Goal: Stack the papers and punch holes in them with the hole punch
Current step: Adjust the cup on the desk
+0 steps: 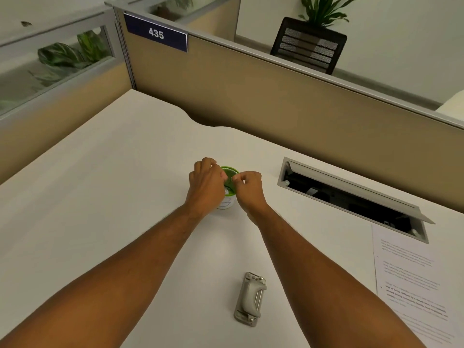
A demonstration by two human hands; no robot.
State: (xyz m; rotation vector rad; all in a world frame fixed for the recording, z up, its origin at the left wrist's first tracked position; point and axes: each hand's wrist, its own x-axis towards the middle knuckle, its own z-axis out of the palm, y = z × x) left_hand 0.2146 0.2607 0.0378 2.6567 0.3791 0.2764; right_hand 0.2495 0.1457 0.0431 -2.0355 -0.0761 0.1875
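My left hand (206,179) and right hand (248,188) meet over a green-rimmed white cup (229,194), fingers curled and pinching at its green top; what they grip I cannot tell. The hole punch (249,298) lies untouched between my forearms, nearer me. Printed papers (411,285) lie outside my right forearm.

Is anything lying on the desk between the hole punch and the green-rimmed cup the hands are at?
No. In the head view, bare white desk separates the hole punch from the cup; only the forearms flank it.
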